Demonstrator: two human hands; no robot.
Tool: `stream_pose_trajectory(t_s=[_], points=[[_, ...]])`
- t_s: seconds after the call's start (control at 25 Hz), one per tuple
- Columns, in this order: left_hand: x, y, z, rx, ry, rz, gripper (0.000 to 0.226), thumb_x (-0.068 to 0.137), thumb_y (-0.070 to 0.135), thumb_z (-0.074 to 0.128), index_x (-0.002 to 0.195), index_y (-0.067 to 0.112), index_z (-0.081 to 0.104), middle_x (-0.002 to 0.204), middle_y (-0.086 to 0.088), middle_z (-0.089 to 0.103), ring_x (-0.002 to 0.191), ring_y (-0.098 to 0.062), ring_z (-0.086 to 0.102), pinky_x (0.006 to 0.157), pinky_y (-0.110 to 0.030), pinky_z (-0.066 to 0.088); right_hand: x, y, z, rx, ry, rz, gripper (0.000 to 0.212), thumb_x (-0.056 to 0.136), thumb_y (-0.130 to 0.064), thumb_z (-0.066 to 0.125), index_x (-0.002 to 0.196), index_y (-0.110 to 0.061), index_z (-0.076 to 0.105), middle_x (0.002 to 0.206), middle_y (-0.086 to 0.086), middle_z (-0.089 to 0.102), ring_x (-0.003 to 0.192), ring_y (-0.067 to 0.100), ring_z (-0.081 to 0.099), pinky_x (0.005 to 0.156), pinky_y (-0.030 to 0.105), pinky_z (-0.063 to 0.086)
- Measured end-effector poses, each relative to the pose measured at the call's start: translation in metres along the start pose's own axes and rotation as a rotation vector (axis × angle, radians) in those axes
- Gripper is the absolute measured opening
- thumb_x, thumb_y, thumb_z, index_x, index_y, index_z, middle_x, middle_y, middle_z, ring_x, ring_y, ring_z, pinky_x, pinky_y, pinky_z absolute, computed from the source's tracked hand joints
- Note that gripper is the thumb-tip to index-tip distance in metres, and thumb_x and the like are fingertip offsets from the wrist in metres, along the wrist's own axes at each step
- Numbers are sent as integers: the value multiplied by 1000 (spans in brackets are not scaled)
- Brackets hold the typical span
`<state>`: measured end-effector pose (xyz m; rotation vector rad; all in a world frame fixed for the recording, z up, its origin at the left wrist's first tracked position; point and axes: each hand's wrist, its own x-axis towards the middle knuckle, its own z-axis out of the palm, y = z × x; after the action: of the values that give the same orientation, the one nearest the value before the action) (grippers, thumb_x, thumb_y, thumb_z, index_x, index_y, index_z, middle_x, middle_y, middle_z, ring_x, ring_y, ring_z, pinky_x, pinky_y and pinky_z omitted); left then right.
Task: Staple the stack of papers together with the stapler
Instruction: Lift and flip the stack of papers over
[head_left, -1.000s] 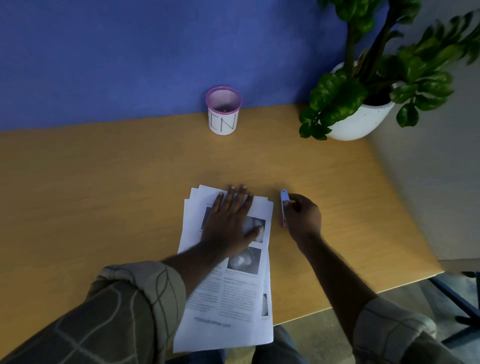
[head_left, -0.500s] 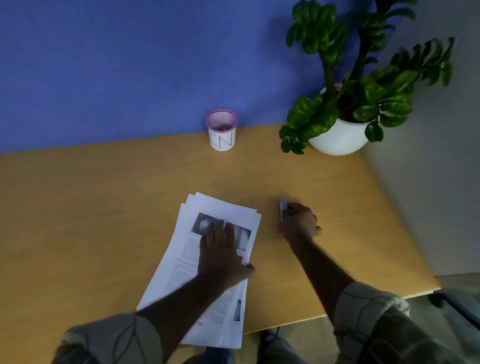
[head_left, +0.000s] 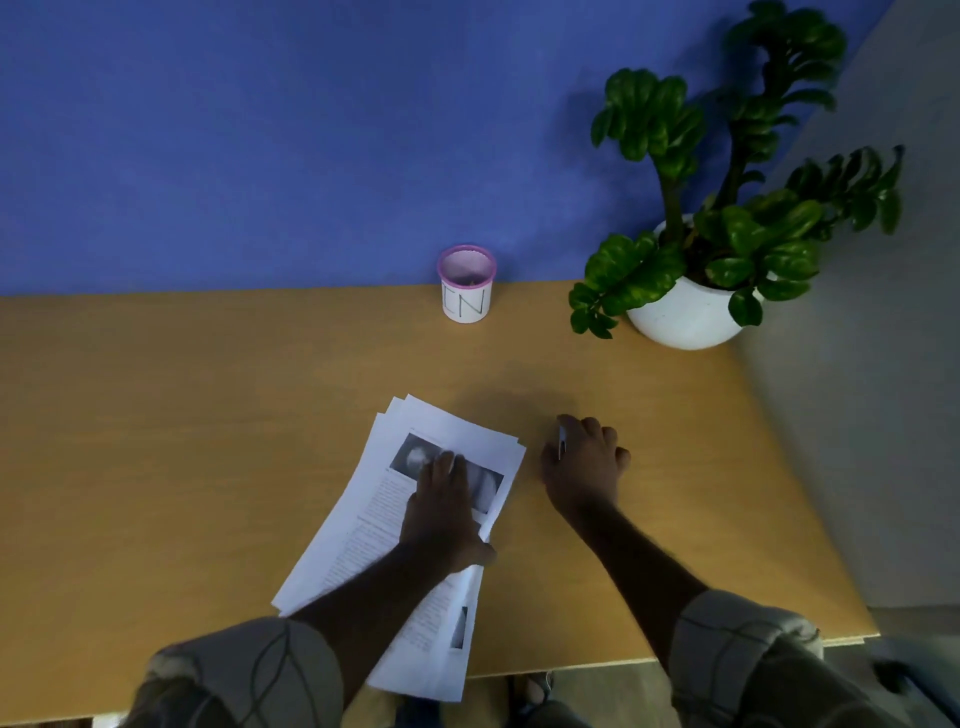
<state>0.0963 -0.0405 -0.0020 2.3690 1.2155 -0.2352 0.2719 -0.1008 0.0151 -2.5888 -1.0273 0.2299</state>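
I see the stack of papers at lower centre on the table, my left hand flat on it. Just right, my right hand covers the stapler. The cup and potted plant sit behind, upper right.

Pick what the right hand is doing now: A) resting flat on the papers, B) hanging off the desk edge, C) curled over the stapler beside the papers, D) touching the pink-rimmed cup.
C: the right hand is curled over the small stapler on the desk, just right of the stack of papers.

One paper stack, one stapler, one cup, one plant, two hands.
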Motion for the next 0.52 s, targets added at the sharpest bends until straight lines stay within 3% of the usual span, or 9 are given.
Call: stream_pose_trajectory(t_s=[0.16,0.32,0.44,0.52], points=[[-1,-7,-3,-43,61,-31,95,73,16,76,151,15,22,152,-4,33,139,-26,36,97,-39,50,-4,-3,-6,-8,-67,-112,47,87,-21,56,133,-19,50,125,4,55,118,28,43,96,44,33],[-6,-15,-27,-153,224,-127,50,85,18,63,132,24,48,124,-1,60,116,-24,60,87,-36,49,-2,-7,-9,53,-197,-239,62,84,-13,63,142,-21,42,138,4,50,128,25,40,102,41,36],[-6,-27,-67,-229,159,-60,45,78,17,65,122,24,60,110,-1,71,100,-23,66,78,-26,49,2,-14,-13,166,-287,-287,78,80,-14,70,148,-23,32,148,3,42,137,23,34,110,38,31],[-10,-33,-103,-282,14,49,45,75,13,69,119,22,64,106,3,71,91,-16,63,65,-10,42,3,-27,-20,261,-297,-375,90,75,-19,79,150,-24,29,152,2,39,140,20,31,112,32,25]])
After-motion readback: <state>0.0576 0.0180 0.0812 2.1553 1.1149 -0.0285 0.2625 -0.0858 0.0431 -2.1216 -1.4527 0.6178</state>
